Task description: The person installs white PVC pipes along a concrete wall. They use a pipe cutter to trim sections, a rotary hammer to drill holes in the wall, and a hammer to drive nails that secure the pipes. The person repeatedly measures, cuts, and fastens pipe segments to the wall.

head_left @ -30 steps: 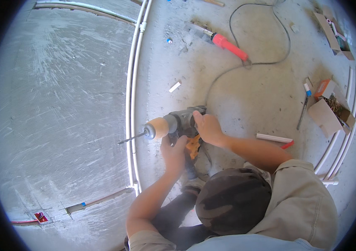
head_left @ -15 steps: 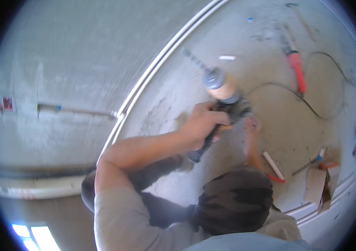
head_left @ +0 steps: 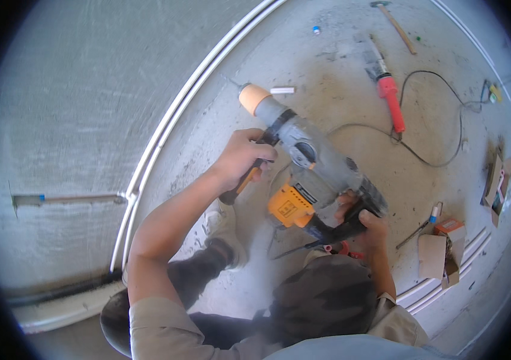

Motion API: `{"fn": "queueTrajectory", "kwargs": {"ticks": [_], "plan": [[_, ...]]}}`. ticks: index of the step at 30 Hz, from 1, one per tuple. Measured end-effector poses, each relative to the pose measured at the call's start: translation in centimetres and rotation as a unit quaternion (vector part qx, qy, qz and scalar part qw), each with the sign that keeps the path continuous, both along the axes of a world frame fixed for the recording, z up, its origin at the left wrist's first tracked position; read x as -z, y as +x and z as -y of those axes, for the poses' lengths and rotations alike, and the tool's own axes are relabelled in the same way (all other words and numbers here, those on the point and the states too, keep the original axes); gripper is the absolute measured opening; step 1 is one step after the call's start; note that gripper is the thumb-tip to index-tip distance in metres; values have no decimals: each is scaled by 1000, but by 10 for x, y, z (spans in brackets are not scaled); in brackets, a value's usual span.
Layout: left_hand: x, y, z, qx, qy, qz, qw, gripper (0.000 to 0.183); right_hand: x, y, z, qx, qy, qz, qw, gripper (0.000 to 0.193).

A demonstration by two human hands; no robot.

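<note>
A rotary hammer drill (head_left: 321,159), grey with an orange motor housing and a tan chuck collar, is held across in front of me, its nose to the upper left. The bit (head_left: 231,81) at its tip is thin and blurred. My left hand (head_left: 242,157) is closed round the black and orange side handle (head_left: 231,193). With my right hand (head_left: 372,233) I grip the black rear handle (head_left: 348,228); some fingers show through the handle's opening. White pipes (head_left: 171,123) run along the foot of the wall, beyond the drill's nose.
On the floor lie a red-handled corded tool (head_left: 391,102), a hammer (head_left: 398,29), a short white pipe piece (head_left: 282,90) and a blue cap (head_left: 316,29). Open cardboard boxes (head_left: 432,255) stand at right, near more pipes (head_left: 477,246). My shoe (head_left: 222,225) is below the side handle.
The drill has turned so its side now shows, with its nose further left. My left hand has moved left and up, my right hand down. The view has shifted too.
</note>
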State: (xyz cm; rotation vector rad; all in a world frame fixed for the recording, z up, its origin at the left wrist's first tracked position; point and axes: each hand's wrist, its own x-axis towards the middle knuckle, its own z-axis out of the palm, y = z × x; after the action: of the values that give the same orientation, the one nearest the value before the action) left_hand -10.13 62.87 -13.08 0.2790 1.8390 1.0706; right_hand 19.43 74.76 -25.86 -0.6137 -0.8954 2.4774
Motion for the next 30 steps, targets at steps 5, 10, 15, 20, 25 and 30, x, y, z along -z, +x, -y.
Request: {"fn": "queueTrajectory", "kwargs": {"ticks": [5,10,15,20,25,30], "plan": [[15,-44,-13,26,-73,-7,997,23,-8,-44,14,48,-109,13,993,37],[27,-73,-29,36,-117,-24,992,23,-4,-71,9,51,-152,16,987,31],[32,-88,-31,49,-116,-34,991,21,0,-87,10,62,-163,39,984,30],[35,-99,-36,57,-121,-46,990,21,-7,-100,7,66,-144,35,987,28],[32,-102,-36,44,-128,-53,989,20,-4,-104,4,60,-178,22,982,29],[32,-104,-34,57,-132,-72,987,21,5,-109,5,45,-183,14,982,26]]}}
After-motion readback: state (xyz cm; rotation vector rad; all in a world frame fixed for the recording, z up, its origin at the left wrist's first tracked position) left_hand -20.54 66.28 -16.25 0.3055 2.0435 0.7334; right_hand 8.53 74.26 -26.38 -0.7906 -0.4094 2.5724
